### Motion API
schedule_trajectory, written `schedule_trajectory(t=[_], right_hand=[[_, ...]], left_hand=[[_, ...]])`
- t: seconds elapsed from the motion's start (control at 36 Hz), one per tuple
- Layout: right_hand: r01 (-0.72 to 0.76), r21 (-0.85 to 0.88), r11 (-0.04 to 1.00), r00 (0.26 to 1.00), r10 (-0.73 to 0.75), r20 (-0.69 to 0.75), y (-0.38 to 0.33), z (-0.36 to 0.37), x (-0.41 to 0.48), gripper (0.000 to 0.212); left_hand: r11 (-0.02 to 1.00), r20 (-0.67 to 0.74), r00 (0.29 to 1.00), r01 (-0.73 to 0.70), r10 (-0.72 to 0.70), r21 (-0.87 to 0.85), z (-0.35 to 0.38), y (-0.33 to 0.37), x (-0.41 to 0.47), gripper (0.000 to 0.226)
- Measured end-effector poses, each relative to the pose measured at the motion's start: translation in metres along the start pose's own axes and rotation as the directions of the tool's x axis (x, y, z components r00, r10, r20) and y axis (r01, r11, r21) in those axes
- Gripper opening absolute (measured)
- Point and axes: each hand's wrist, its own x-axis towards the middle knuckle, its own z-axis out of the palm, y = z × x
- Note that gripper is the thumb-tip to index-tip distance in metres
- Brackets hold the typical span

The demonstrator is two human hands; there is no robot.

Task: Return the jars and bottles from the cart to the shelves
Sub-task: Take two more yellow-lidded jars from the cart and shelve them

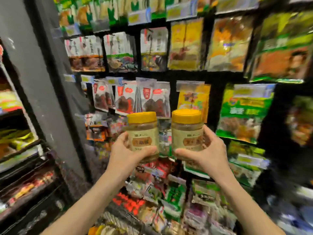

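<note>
Dark shelves (188,75) carry crowded rows of printed packets (153,99).

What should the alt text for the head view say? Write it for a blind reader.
The left hand grips the left jar and the right hand grips the right jar, both upright, yellow-lidded and side by side. Behind them, blurred food packets hang in rows on dark store shelving.

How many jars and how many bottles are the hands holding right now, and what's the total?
Jars with yellow lids: 2, the left jar in the left hand, the right jar in the right hand
Bottles: 0
Total held: 2
</note>
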Motion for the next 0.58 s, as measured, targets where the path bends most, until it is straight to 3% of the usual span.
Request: schedule_trajectory(t=[0.08, 0.14, 0.28, 0.31, 0.39, 0.47, 0.58], right_hand=[[-0.048, -0.094, 0.994, 0.987, 0.033, -0.155, 0.002, -0.054, -0.026, 0.086], [-0.078, -0.138, 0.987, 0.967, 0.041, -0.250, 0.001, -0.091, -0.046, 0.093], [-0.154, -0.231, 0.961, 0.893, 0.035, -0.448, -0.008, -0.182, -0.096, 0.076], [-0.172, -0.244, 0.954, 0.878, 0.036, -0.477, -0.009, -0.199, -0.105, 0.076], [-0.205, -0.279, 0.938, 0.830, 0.016, -0.557, -0.012, -0.251, -0.134, 0.074], [-0.220, -0.296, 0.929, 0.791, -0.008, -0.612, -0.016, -0.299, -0.161, 0.069], [-0.250, -0.326, 0.912, 0.747, -0.033, -0.664, -0.013, -0.365, -0.195, 0.065]], left_hand=[[0.997, 0.161, 0.985, -0.056, 0.065, -0.058, 0.046, 0.016, -0.009, 0.050], [0.994, 0.271, 0.959, -0.059, 0.081, -0.089, 0.080, 0.026, -0.018, 0.058], [0.989, 0.482, 0.868, -0.056, 0.117, -0.140, 0.158, 0.052, -0.054, 0.083], [0.988, 0.514, 0.849, -0.057, 0.123, -0.143, 0.173, 0.058, -0.063, 0.086], [0.980, 0.591, 0.788, -0.074, 0.171, -0.186, 0.216, 0.077, -0.092, 0.066], [0.971, 0.656, 0.723, -0.090, 0.218, -0.224, 0.259, 0.098, -0.122, 0.073], [0.956, 0.682, 0.676, -0.132, 0.280, -0.262, 0.321, 0.122, -0.160, 0.065]])
